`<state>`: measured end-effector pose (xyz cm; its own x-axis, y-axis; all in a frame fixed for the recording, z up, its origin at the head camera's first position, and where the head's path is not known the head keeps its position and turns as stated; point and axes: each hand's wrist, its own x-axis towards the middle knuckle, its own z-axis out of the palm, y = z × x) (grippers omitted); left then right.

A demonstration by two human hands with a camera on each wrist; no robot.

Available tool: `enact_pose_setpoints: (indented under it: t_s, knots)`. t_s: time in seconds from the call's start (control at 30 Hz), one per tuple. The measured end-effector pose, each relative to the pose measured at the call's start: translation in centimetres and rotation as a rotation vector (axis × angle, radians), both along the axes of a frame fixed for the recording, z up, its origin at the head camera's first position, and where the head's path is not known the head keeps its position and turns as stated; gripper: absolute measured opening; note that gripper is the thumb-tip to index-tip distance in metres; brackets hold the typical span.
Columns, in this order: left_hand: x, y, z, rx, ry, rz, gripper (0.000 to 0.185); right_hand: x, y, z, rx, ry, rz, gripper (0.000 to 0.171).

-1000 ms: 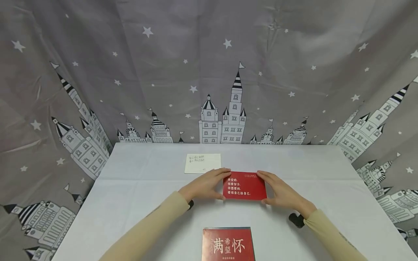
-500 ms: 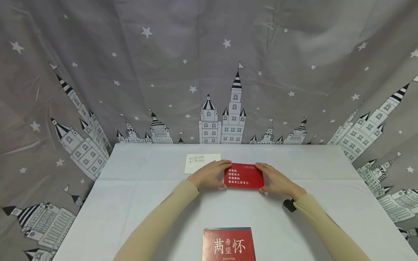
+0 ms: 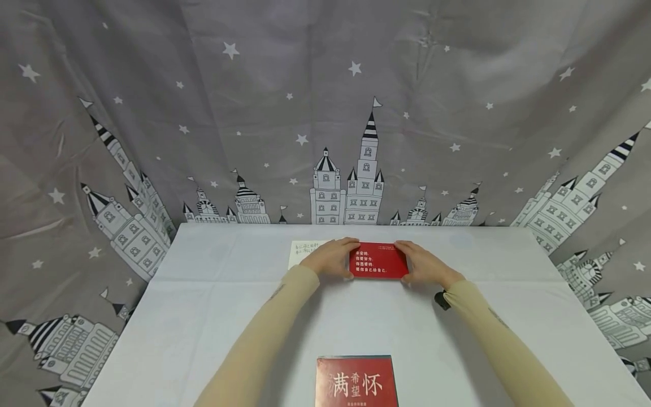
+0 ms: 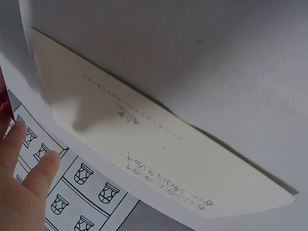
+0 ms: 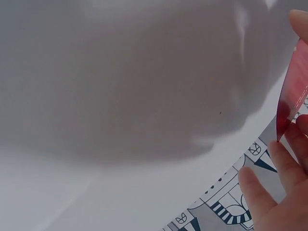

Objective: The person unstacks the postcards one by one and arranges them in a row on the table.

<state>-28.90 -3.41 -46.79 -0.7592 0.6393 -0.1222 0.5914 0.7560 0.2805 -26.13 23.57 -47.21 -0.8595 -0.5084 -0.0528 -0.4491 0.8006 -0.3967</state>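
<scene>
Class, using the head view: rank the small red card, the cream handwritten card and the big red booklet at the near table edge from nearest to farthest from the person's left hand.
1. Small red card: held at the left hand's fingertips, on its right.
2. Cream handwritten card: just beyond, partly hidden behind the hand.
3. Big red booklet: farthest, at the near edge.

A cream card (image 4: 159, 154) with dotted lines and handwritten text lies flat on the white table surface (image 4: 216, 62). The left hand (image 4: 21, 192) occupies the lower left corner, fingers (image 4: 41, 168) extended. Castle-print fabric (image 4: 82, 202) shows beside the fingers.
</scene>
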Motion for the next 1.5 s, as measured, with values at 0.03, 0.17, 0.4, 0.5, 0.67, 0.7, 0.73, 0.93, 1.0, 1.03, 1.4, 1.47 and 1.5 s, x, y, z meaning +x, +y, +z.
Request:
enact_pose_setpoints:
  t_s: [0.03,0.17,0.4,0.5,0.67,0.7,0.73,0.93,1.0,1.03,1.4,1.47,1.5]
  knots:
    - [-0.1,0.0,0.0,0.0,-0.003,0.003,0.083,-0.2,0.0,0.0,0.005,0.001,0.001,0.085]
    - [-0.6,0.2,-0.2,0.0,-0.006,0.014,0.084,-0.7,-0.2,0.2,0.016,-0.019,-0.01,0.085]
    - [-0.9,0.5,0.1,-0.033,-0.027,0.056,0.084,-1.3,-0.5,0.2,0.019,-0.067,-0.024,0.085]
    - [-0.8,0.4,0.2,-0.028,-0.046,0.085,0.084,-1.6,-0.6,-0.1,0.022,-0.086,-0.026,0.086]
    - [-0.8,0.2,0.1,-0.015,-0.059,0.096,0.084,-2.0,-0.5,-0.3,0.003,-0.114,-0.033,0.086]
    - [-0.8,0.1,0.1,-0.014,-0.06,0.098,0.084,-2.0,-0.5,-0.3,-0.002,-0.119,-0.032,0.086]
    - [-0.8,0.1,0.0,-0.014,-0.062,0.102,0.085,-2.0,-0.5,-0.3,-0.008,-0.115,-0.026,0.086]
    - [-0.9,0.2,-0.1,-0.014,-0.08,0.126,0.084,-2.2,-0.6,-0.3,-0.009,-0.138,-0.023,0.085]
    - [-0.9,0.3,-0.1,-0.018,-0.086,0.134,0.084,-2.2,-0.7,-0.3,-0.003,-0.153,-0.029,0.084]
    - [-0.9,0.3,-0.1,-0.021,-0.086,0.138,0.084,-2.3,-0.7,-0.3,0.0,-0.156,-0.028,0.084]
    - [-1.0,0.5,-0.5,-0.063,-0.097,0.164,0.078,-2.6,-1.2,0.0,0.061,-0.21,-0.065,0.085]
    - [-1.1,0.4,-0.6,-0.063,-0.095,0.165,0.077,-2.6,-1.3,0.0,0.069,-0.213,-0.071,0.085]
    - [-1.1,0.4,-0.7,-0.064,-0.095,0.163,0.077,-2.6,-1.3,0.0,0.072,-0.211,-0.072,0.086]
